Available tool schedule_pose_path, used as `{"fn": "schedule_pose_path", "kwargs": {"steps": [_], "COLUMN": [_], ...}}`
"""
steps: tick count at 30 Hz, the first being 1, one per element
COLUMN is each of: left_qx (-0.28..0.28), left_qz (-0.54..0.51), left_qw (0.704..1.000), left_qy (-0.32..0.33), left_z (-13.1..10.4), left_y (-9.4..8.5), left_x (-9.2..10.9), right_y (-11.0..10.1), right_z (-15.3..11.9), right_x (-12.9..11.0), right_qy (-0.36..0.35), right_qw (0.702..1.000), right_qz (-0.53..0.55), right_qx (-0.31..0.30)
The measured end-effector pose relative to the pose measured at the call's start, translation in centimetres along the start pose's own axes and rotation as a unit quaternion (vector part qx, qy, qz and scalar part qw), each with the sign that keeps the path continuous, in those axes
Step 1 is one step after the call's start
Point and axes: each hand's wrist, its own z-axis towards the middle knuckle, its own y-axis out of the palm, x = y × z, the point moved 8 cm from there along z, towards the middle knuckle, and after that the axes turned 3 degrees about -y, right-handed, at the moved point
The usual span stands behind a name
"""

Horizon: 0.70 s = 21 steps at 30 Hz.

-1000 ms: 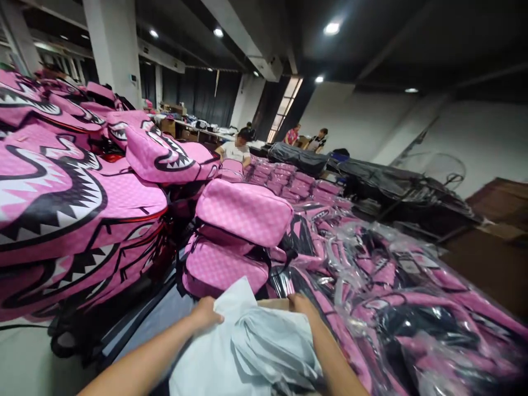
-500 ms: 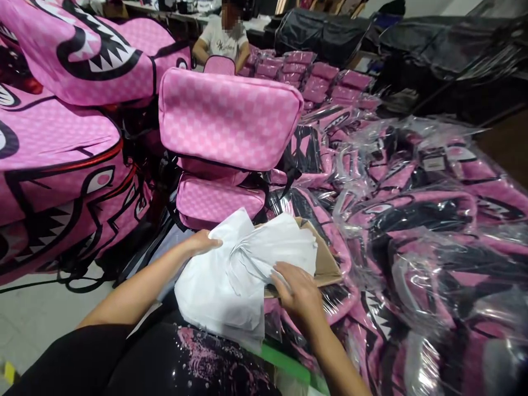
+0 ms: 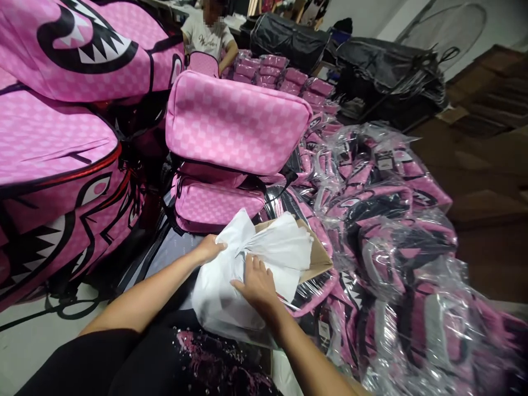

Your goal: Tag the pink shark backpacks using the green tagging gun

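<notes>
A bunch of thin white paper sheets (image 3: 218, 297), creased and gathered at the middle, lies low in front of me. My left hand (image 3: 209, 249) grips its upper left edge, thumb on top. On the gathered part rests my right hand (image 3: 259, 281), palm down, fingers stretched out and thumb apart. Brown cardboard (image 3: 319, 263) shows under the sheets at the right. Just beyond, a small pink checkered bag (image 3: 218, 204) sits below a larger pink checkered bag (image 3: 237, 124).
Big pink backpacks (image 3: 53, 137) with printed shark teeth are stacked at the left. Many pink bags in clear plastic (image 3: 383, 253) cover the right side. Behind, a person (image 3: 208, 36) in a white shirt is at a pink piece. Cardboard boxes (image 3: 490, 181) stand far right.
My right hand has moved left across the sheets, from their right edge onto the gathered middle. The left hand keeps its hold. The view has turned somewhat to the right.
</notes>
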Motion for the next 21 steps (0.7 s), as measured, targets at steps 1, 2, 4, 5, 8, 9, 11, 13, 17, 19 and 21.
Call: {"fn": "schedule_pose_path", "kwargs": {"steps": [1, 2, 4, 5, 8, 9, 11, 13, 17, 19, 21], "left_qx": [0.003, 0.008, 0.015, 0.017, 0.045, 0.067, 0.131, 0.209, 0.350, 0.403, 0.444], "left_qz": [-0.009, -0.021, -0.051, -0.068, -0.119, -0.135, -0.160, -0.175, -0.166, -0.147, -0.124], "left_qw": [1.000, 1.000, 0.998, 0.997, 0.989, 0.985, 0.974, 0.959, 0.921, 0.903, 0.887], "left_qy": [0.008, 0.017, 0.035, 0.044, 0.073, 0.080, 0.087, 0.080, 0.034, 0.013, 0.002], "left_z": [0.0, -0.1, -0.7, -1.3, -4.1, -5.4, -8.2, -10.9, -14.1, -14.4, -14.6], "left_y": [-0.1, -0.3, -0.8, -1.2, -4.1, -5.8, -9.6, -13.5, -18.6, -20.2, -21.6], "left_x": [0.0, -0.1, -0.2, -0.3, -1.4, -2.2, -4.7, -8.1, -15.4, -18.1, -19.8], "right_y": [0.2, 0.2, -0.3, -0.6, -1.7, -1.9, -1.0, 1.6, 8.5, 11.5, 14.0], "right_z": [0.3, 0.4, 0.4, 0.1, -1.7, -2.6, -4.2, -5.0, -4.9, -4.0, -2.7], "right_x": [-0.5, -0.9, -1.2, -1.3, -3.6, -5.1, -9.2, -13.8, -22.4, -25.1, -26.4], "right_qy": [0.008, 0.013, 0.013, 0.006, -0.087, -0.139, -0.243, -0.315, -0.402, -0.409, -0.394], "right_qw": [1.000, 0.999, 0.997, 0.996, 0.986, 0.976, 0.954, 0.940, 0.911, 0.906, 0.910], "right_qz": [-0.011, -0.018, -0.024, -0.024, -0.026, -0.030, -0.042, -0.062, -0.090, -0.103, -0.122], "right_qx": [0.014, 0.033, 0.069, 0.084, 0.143, 0.165, 0.171, 0.117, -0.001, -0.025, -0.043]}}
